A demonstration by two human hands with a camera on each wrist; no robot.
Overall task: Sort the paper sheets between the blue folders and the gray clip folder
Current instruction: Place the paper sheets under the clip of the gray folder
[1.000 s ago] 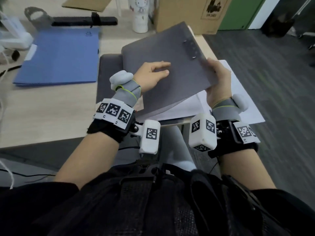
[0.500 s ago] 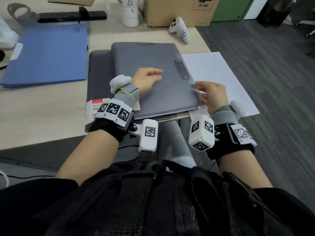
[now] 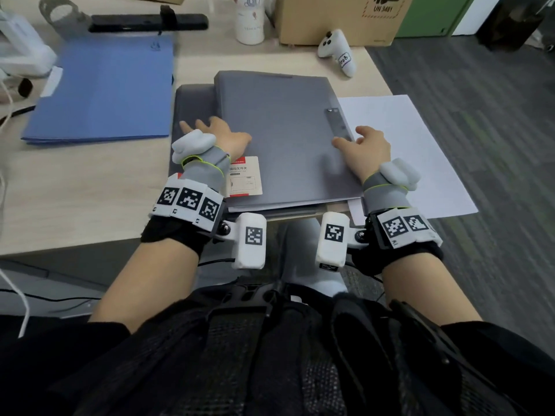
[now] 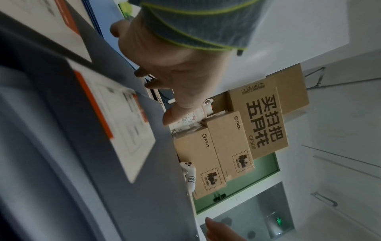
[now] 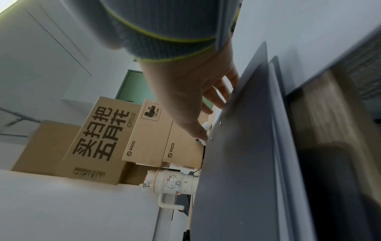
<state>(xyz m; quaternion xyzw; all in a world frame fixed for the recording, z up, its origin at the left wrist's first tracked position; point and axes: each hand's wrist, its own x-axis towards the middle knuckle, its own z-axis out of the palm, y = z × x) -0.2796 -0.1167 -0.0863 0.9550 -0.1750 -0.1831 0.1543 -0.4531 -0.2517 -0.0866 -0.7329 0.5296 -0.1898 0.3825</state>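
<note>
The gray clip folder (image 3: 279,136) lies closed and flat on a second gray folder (image 3: 192,100) at the table's front right. A red-banded label (image 3: 244,175) sticks out at its near left. My left hand (image 3: 216,136) rests on its left edge with fingers spread; the left wrist view shows that hand (image 4: 175,81) lying on the folder (image 4: 62,114). My right hand (image 3: 363,142) touches the right edge beside the metal clip strip (image 3: 338,124) with relaxed fingers (image 5: 214,97). A white paper sheet (image 3: 405,139) lies right of the folder, overhanging the table. The blue folder (image 3: 102,88) lies at the left.
A white controller (image 3: 338,51), a white mug (image 3: 249,22) and cardboard boxes (image 3: 336,19) stand behind the gray folder. A black bar (image 3: 147,22) lies beyond the blue folder. The table edge (image 3: 381,76) runs just right of the gray folder, with dark floor beyond.
The gray folder's cover, held raised a second ago, now lies flat. My right hand let go of it and rests by the clip. My left hand slid to the left edge.
</note>
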